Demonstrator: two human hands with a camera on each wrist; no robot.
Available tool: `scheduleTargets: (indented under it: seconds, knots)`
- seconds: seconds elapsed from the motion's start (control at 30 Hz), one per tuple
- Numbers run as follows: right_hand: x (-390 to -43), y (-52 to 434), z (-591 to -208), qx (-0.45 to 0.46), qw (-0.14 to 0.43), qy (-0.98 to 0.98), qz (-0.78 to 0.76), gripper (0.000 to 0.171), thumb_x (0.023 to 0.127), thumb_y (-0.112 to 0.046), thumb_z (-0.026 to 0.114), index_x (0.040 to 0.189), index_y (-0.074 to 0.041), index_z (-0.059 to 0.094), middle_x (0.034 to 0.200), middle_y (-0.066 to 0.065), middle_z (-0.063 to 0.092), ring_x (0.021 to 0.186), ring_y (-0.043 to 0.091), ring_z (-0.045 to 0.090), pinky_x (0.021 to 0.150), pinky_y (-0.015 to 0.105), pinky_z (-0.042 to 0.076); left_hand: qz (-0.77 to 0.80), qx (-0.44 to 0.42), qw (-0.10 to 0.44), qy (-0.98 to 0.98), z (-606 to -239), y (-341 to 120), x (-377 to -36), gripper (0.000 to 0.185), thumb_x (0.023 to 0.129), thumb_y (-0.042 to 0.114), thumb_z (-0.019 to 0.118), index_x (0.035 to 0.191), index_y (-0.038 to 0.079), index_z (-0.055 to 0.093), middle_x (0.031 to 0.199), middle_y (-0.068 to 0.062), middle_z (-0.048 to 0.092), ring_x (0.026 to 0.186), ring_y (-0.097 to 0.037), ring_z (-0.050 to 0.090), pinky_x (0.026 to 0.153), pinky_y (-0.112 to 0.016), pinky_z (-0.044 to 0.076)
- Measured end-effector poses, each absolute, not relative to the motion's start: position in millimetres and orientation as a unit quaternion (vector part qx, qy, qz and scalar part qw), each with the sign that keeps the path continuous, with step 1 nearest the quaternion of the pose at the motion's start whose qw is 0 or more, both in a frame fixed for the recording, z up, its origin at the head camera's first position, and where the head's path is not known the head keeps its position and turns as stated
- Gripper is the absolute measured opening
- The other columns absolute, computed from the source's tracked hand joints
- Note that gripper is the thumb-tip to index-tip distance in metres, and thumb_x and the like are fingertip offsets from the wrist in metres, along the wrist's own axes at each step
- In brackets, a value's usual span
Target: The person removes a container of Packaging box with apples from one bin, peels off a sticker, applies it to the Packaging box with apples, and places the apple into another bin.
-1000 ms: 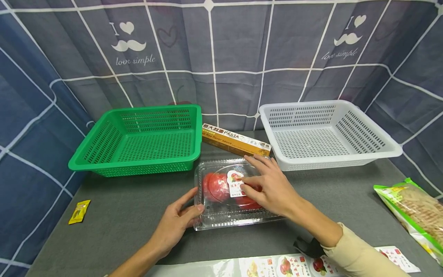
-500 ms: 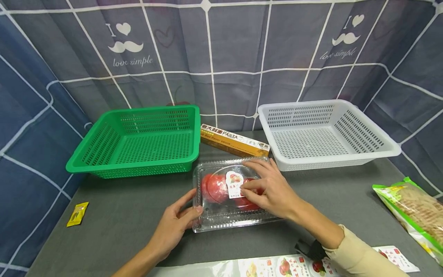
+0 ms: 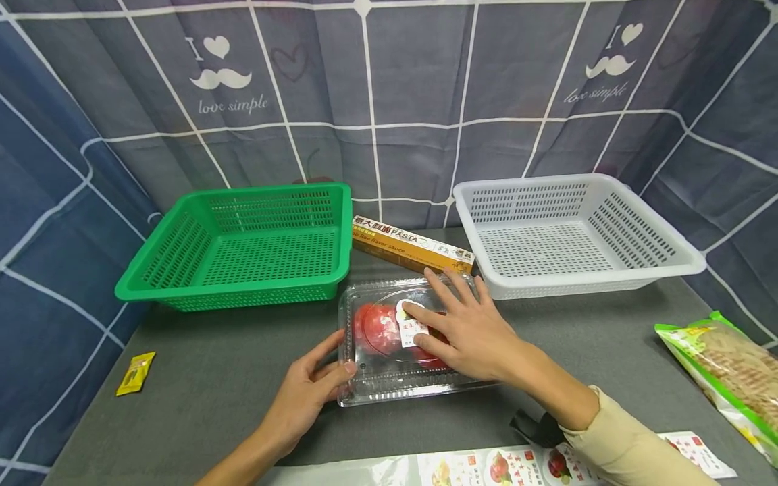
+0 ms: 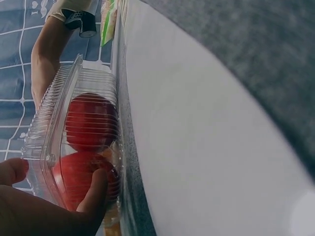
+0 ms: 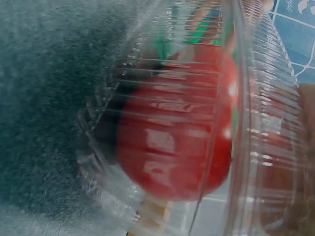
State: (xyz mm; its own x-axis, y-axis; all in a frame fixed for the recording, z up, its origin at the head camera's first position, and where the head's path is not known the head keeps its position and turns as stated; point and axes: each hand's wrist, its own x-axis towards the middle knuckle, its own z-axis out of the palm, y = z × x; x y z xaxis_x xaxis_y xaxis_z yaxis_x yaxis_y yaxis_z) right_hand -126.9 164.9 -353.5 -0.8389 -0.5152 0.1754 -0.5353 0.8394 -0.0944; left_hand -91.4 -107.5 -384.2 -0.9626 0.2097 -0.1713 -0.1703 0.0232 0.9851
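A clear clamshell box [image 3: 398,344] of red tomatoes [image 3: 379,329] sits mid-table, near the green basket [image 3: 243,246] and white basket [image 3: 571,233]. The left hand [image 3: 306,398] grasps its near-left corner, thumb and fingers curled on the edge. The right hand [image 3: 471,331] lies flat on the lid, fingers straight, apparently pressing the label [image 3: 412,325].

In front of me a grey felt-covered table [image 3: 231,378] runs back to a blue-grey fabric curtain backdrop [image 3: 413,81] crossed by white grid lines and printed with white "I love simple" moustache motifs [image 3: 221,75]. The curtain wraps round my left and right sides too. The light falls evenly and soft.
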Motion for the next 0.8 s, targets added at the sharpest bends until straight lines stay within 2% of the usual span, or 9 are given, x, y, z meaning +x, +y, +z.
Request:
scheduleTargets:
  seconds: [0.17,0.5,0.67,0.8]
  knots:
    - [-130,161,-351,0.259,0.073,-0.961,0.071,0.059,0.098,-0.062,0.043,0.149,-0.033,0.045,0.163,0.014,0.014,0.148,0.037,0.006,0.108,0.07,0.007,0.698,0.017,0.132,0.703,-382,-109,-93,0.065,0.09,0.013,0.071,0.148,0.004,0.042,0.142,-0.021,0.049,0.116,-0.028,0.06,0.081,-0.033,0.055]
    - [-131,160,-356,0.263,0.133,-0.947,0.124,0.055,0.092,-0.057,0.057,0.137,-0.026,0.061,0.158,0.011,0.029,0.145,0.036,0.017,0.109,0.069,0.012,0.701,0.012,0.129,0.701,-383,-110,-92,0.066,0.09,0.015,0.072,0.148,0.005,0.041,0.147,-0.02,0.044,0.117,-0.028,0.059,0.081,-0.034,0.055]
    - [-127,164,-361,0.26,0.16,-0.937,0.172,0.047,0.09,-0.047,0.064,0.129,-0.021,0.067,0.154,0.011,0.037,0.142,0.035,0.025,0.109,0.067,0.015,0.709,0.021,0.14,0.691,-385,-109,-90,0.067,0.091,0.014,0.07,0.149,0.003,0.038,0.149,-0.022,0.04,0.117,-0.029,0.059,0.08,-0.035,0.056]
    - [-123,169,-362,0.252,0.198,-0.919,0.231,0.04,0.088,-0.034,0.069,0.124,-0.015,0.069,0.148,0.012,0.045,0.137,0.033,0.034,0.107,0.063,0.026,0.714,0.027,0.147,0.684,-386,-109,-88,0.068,0.092,0.013,0.069,0.15,0.002,0.036,0.149,-0.024,0.038,0.116,-0.029,0.059,0.08,-0.035,0.056]
